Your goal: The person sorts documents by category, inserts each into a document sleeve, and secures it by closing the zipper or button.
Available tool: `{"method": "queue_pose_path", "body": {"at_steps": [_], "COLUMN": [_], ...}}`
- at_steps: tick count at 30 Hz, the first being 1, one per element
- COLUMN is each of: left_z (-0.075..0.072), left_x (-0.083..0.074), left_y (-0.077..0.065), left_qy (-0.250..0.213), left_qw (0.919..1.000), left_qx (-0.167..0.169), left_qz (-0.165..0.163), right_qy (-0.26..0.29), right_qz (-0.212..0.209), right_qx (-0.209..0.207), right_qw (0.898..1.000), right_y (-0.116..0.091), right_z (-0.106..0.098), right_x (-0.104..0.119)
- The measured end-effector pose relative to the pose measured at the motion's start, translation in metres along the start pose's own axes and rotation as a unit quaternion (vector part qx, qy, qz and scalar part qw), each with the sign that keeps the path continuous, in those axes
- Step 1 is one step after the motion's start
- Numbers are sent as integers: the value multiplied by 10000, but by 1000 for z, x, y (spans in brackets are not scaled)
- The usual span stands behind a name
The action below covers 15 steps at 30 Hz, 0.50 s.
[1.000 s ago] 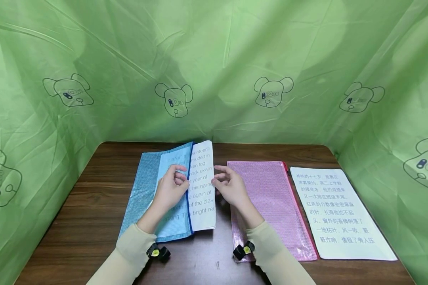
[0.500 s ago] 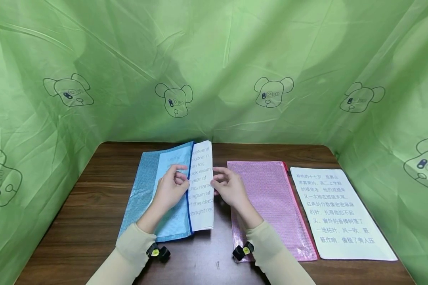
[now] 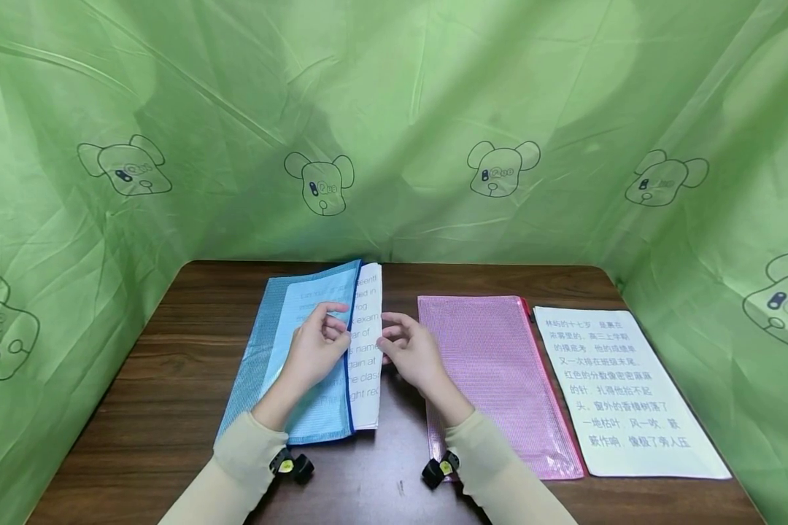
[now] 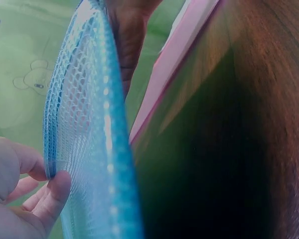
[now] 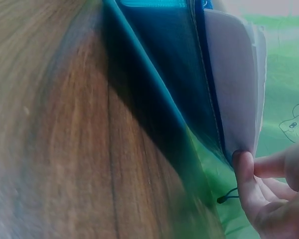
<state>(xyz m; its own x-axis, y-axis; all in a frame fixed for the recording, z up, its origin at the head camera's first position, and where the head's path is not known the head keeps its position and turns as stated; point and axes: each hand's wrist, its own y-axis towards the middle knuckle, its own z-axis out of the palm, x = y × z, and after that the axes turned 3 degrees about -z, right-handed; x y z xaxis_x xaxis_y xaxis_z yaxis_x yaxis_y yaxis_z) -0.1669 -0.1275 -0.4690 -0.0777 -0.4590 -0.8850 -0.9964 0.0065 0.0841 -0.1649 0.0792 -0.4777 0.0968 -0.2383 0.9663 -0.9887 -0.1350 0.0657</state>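
Observation:
A blue mesh zip pouch (image 3: 249, 372) is held tilted up on the left of the table, its dark blue zip edge facing right. My left hand (image 3: 311, 350) pinches that edge between thumb and fingers; the grip shows close up in the left wrist view, beside the mesh (image 4: 82, 114). Partly inside the pouch is a stack of printed paper sheets (image 3: 365, 375), with a narrow strip of English text sticking out. The right hand (image 3: 415, 354) pinches the outer edge of the sheets. In the right wrist view, its thumb and fingers (image 5: 245, 167) close on the paper's border.
Just right of the hands lies a pink mesh zip pouch (image 3: 492, 379) with a red zip edge, flat on the wooden table (image 3: 151, 379). Beyond it is another stack of printed sheets (image 3: 620, 394) in Chinese. Green cloth (image 3: 394, 95) walls the table's back and sides.
The right hand has moved left with the paper stack, and a narrower strip of it now shows outside the blue pouch. The left hand has stayed almost in place.

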Motion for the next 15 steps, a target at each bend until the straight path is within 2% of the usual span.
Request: {"method": "queue_pose_path", "body": {"at_steps": [9,15], "left_z": [5,9], "left_x": [1,0], "left_y": [-2,-3], "left_qy": [-46,-145], "left_qw": [9998,9992], "left_qx": [57,116], "left_qz": [169,353], "right_qy": [-3,-19], "right_qz": [-132,-72], "right_qx": [53,101], "right_qw": [9999,9999], "right_y": [-3,-3], "right_z": [5,7], "right_x": [1,-2]}}
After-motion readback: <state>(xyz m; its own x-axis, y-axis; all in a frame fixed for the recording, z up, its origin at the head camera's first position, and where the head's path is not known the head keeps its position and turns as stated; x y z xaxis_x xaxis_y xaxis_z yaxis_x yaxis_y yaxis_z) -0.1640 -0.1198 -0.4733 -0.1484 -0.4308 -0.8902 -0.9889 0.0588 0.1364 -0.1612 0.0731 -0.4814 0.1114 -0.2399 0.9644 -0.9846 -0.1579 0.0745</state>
